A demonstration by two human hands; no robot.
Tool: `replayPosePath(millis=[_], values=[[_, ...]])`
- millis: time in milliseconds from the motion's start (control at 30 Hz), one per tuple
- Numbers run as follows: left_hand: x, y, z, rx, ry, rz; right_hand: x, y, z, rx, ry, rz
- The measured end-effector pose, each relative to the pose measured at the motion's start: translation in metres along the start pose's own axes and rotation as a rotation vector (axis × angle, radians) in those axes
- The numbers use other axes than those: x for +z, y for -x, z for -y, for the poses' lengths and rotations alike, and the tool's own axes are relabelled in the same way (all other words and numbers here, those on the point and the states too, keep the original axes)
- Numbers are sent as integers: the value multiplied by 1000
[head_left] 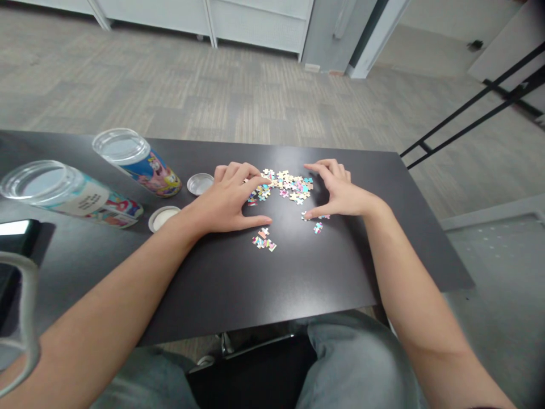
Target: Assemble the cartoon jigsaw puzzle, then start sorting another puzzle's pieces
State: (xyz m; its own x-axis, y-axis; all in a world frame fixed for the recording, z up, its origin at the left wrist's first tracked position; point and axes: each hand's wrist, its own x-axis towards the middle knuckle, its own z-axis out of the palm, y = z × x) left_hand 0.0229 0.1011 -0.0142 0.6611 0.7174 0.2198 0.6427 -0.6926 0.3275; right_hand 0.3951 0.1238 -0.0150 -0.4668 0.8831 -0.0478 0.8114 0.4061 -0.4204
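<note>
A heap of small colourful jigsaw puzzle pieces (pixel 293 184) lies on the dark table between my two hands. My left hand (pixel 233 196) is at the heap's left side, fingers spread and thumb stretched out, with its fingertips over some pieces. On the opposite side my right hand (pixel 336 190) stands with thumb and fingers wide apart. Its thumb tip touches or hovers just over a few loose pieces; I cannot tell which. One stray piece (pixel 318 228) is close below that thumb. A small cluster of pieces (pixel 264 243) rests below my left thumb.
On the left of the dark table (pixel 298 278) stand two clear-topped canisters, one blue with cartoon print (pixel 153 170) and one pale with a label (pixel 91 199). A metallic lid (pixel 200 184) and a white lid (pixel 164 217) lie beside them. A black device (pixel 19 250) sits at the left edge.
</note>
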Motion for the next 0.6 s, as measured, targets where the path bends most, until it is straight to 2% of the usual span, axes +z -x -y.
replayPosePath(millis=[100,200,367,600], values=[[2,-1,-3,-14,-9,-8,6,0,19,-59,-10,25],[4,-3,-8,-42,-11,-23,6,1,30,-115,-38,-58],[9,-5,-16,-28,-18,-12,6,13,27,8,-40,-293],[9,-6,-24,-24,18,11,31,33,44,96,-16,-338]])
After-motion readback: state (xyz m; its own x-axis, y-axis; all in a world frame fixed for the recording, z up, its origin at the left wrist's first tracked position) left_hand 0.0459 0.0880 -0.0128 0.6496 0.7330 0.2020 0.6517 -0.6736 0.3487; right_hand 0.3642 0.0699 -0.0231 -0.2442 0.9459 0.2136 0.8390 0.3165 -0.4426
